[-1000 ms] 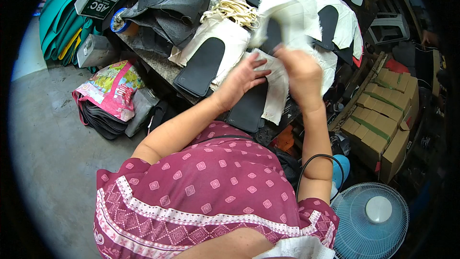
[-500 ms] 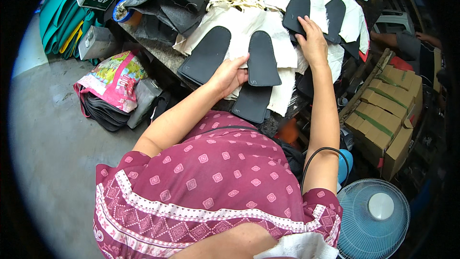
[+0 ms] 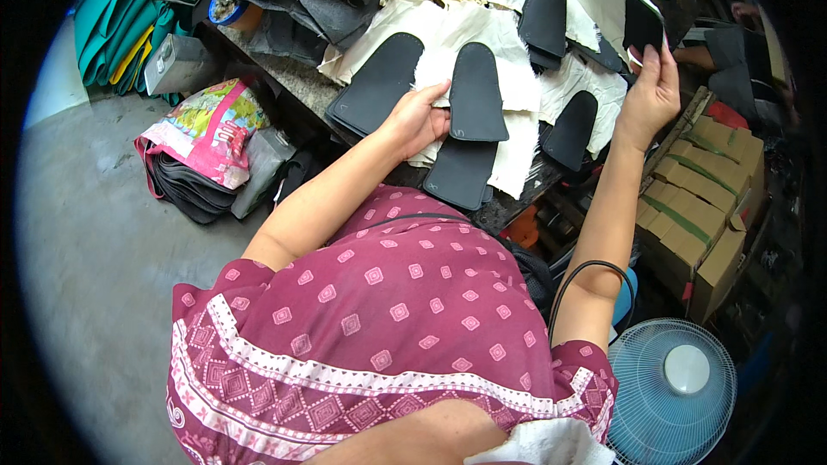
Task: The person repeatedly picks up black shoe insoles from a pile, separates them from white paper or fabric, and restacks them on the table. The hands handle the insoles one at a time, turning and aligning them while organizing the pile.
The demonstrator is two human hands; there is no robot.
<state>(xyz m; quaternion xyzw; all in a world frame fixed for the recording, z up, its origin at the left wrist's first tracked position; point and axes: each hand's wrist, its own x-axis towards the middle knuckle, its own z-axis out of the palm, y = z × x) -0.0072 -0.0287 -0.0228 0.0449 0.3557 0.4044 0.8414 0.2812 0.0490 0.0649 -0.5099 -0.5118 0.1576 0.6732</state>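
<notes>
Right hand (image 3: 650, 95) is now out at the far right end of the workbench (image 3: 297, 77), lifted off the pile, where half a second ago it lay flat on the dark soles mid-bench. Fingers are clamped on a thin dark sole piece (image 3: 642, 21) with a pale edge, held upright above the bench's right end. Left hand (image 3: 419, 118) hasn't moved off its spot: it sits at the bench's front edge, fingers curled onto the left side of a black sole (image 3: 476, 95) lying flat on white fabric sheets (image 3: 448, 34). That sole now lies squarer than in the previous frame. Another black sole (image 3: 376, 83) lies just left of it on the bench, one more (image 3: 463, 174) hangs over the front edge below it, and two others (image 3: 544, 17) (image 3: 571, 129) sit toward the bench's right half. Read: one piece looks placed and pinned, the next is picked up. Cardboard boxes (image 3: 698, 207) stand right of the bench, a fan (image 3: 672, 387) in front of them, a printed bag (image 3: 211, 129) on the floor left of the bench.
</notes>
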